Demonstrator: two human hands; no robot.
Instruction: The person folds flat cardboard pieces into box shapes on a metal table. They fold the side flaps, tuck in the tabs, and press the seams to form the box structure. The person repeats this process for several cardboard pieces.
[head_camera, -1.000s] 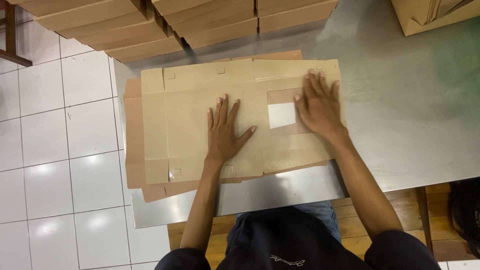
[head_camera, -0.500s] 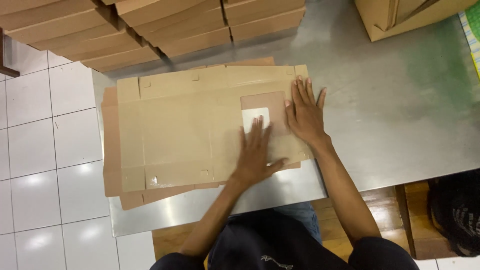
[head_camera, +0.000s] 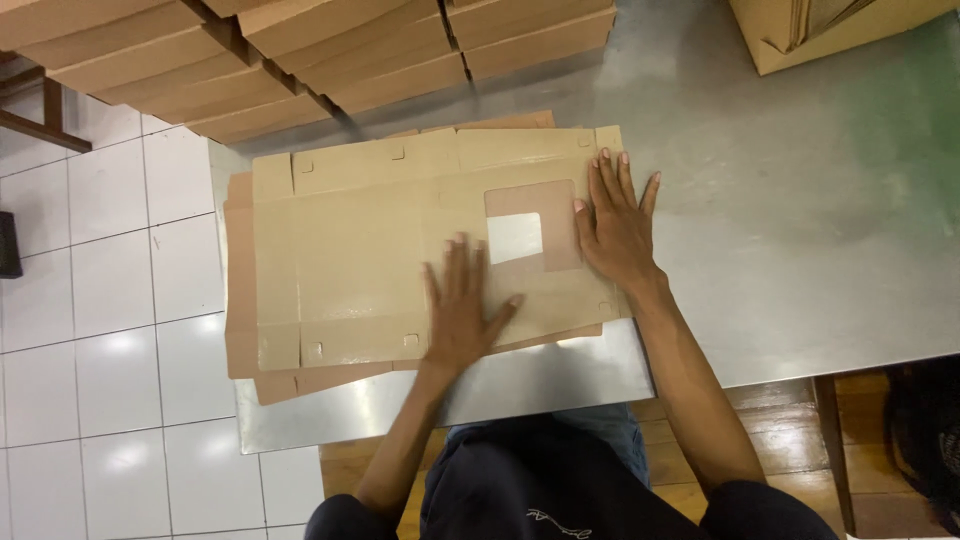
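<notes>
A flat, unfolded cardboard box blank (head_camera: 370, 240) lies on a steel table (head_camera: 800, 250), on top of a few more blanks that stick out at the left and near edges. It has a small square window cut-out (head_camera: 514, 238) near its right end. My left hand (head_camera: 462, 310) lies flat, fingers spread, on the blank's near edge just left of the cut-out. My right hand (head_camera: 615, 225) presses flat on the blank's right end, beside the cut-out. Neither hand grips anything.
Stacks of folded cardboard (head_camera: 300, 50) line the table's far side. An open cardboard carton (head_camera: 820, 30) stands at the far right corner. White floor tiles (head_camera: 110, 300) lie to the left, a wooden bench (head_camera: 840, 430) under the table's near edge.
My left hand slid to the right along the blank, from its middle toward the cut-out. The right hand stays on the right end. The view shifted slightly.
</notes>
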